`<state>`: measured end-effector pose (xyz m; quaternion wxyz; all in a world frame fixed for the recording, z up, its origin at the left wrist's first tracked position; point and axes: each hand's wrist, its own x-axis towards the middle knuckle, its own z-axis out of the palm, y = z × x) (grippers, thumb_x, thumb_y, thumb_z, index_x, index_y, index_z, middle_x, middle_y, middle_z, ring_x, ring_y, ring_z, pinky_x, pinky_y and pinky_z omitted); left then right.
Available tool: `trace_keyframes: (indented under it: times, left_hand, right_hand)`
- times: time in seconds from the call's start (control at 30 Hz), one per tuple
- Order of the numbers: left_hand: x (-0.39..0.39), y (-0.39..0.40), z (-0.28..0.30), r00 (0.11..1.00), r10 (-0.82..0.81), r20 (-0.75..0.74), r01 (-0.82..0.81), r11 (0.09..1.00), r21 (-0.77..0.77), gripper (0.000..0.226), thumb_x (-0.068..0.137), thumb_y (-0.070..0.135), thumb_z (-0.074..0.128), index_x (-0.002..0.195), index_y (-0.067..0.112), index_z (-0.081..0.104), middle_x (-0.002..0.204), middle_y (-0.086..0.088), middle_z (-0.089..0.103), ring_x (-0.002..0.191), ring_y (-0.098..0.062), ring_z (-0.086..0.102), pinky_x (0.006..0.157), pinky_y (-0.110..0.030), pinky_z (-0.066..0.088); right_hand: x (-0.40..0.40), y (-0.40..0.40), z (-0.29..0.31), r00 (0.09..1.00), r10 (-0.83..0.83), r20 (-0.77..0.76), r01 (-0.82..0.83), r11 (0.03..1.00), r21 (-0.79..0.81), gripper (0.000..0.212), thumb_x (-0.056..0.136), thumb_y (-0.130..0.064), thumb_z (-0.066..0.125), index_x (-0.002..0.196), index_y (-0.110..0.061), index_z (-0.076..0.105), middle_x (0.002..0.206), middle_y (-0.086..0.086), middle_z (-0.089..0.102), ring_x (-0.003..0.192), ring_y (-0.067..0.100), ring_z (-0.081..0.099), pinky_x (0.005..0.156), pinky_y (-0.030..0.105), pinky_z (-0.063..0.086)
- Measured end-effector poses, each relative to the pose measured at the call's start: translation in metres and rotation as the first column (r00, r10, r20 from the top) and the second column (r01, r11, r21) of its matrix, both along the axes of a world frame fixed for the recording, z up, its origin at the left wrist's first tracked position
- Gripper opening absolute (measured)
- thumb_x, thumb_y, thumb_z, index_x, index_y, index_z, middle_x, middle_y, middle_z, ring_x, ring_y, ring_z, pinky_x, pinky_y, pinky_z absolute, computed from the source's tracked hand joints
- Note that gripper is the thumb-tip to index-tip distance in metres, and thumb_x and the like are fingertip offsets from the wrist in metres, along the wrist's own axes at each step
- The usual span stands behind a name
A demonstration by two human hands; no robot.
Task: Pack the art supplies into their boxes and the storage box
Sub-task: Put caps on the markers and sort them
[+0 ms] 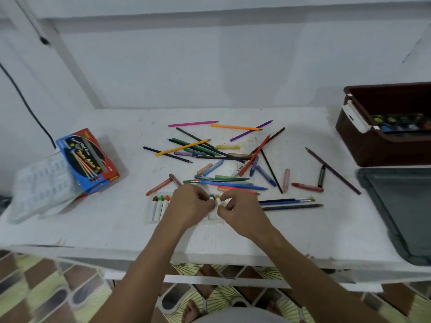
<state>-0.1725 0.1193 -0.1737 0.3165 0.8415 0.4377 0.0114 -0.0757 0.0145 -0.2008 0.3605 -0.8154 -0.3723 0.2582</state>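
Note:
A clear plastic crayon tray (pixel 152 209) lies at the table's near middle with several crayons standing in its slots. My left hand (pixel 189 206) and my right hand (pixel 240 209) are both over the tray, fingers curled, pinching a white-wrapped crayon (pixel 217 201) between them. Loose coloured pencils (pixel 198 145), crayons (pixel 306 187) and paint brushes (pixel 286 201) are scattered across the white table behind the hands. A brown storage box (pixel 363 145) at the right holds a watercolour palette (pixel 401 123).
A red and blue pencil box (pixel 88 157) leans on a clear plastic tray (pixel 39 187) at the left. The grey storage-box lid (pixel 401 206) lies at the right front. A black cable (pixel 25 101) runs down the left wall. Patterned floor shows beneath the table's edge.

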Motion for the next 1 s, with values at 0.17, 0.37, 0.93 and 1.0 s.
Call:
trace_keyframes:
  times: [0.17,0.37,0.93,1.0]
  left_hand:
    - [0.0,-0.002,-0.002,1.0,-0.015,0.023,0.015,1.0,0.002,0.017,0.086,0.024,0.064,0.092,0.014,0.077,0.08,0.0,0.071,0.068,-0.01,0.061,0.069,-0.027,0.054]
    - [-0.013,0.005,-0.007,0.991,-0.131,-0.001,0.131,0.988,0.082,0.023,0.088,0.03,0.065,0.108,0.021,0.071,0.098,0.003,0.067,0.085,-0.009,0.056,0.073,-0.021,0.04]
    - [-0.013,0.018,-0.023,0.976,-0.2,-0.087,0.213,0.962,0.174,0.046,0.073,0.05,0.075,0.113,0.031,0.063,0.114,0.003,0.053,0.107,-0.018,0.047,0.092,-0.039,0.046]
    - [-0.016,0.02,-0.023,0.978,-0.2,-0.06,0.207,0.964,0.165,0.046,0.074,0.049,0.075,0.115,0.03,0.063,0.118,0.003,0.054,0.108,-0.015,0.048,0.093,-0.034,0.046]
  right_hand:
    - [-0.002,0.0,-0.001,0.998,0.027,0.052,-0.027,1.0,0.007,0.031,0.09,-0.024,0.062,0.119,-0.015,0.064,0.097,0.002,0.067,0.068,0.001,0.054,0.053,0.001,0.035]
    - [0.008,-0.004,0.0,0.997,0.063,0.044,-0.062,0.998,-0.033,0.031,0.091,-0.026,0.061,0.122,-0.024,0.063,0.09,-0.005,0.063,0.069,0.001,0.053,0.058,0.004,0.038]
    - [0.007,0.004,-0.003,0.987,0.133,0.091,-0.121,0.985,-0.124,0.041,0.086,-0.026,0.067,0.126,-0.022,0.058,0.09,-0.007,0.054,0.07,0.003,0.049,0.066,0.012,0.038]
    - [0.006,0.007,-0.002,0.984,0.137,0.113,-0.122,0.984,-0.131,0.04,0.086,-0.026,0.066,0.125,-0.022,0.059,0.093,-0.008,0.052,0.074,0.004,0.048,0.073,0.016,0.038]
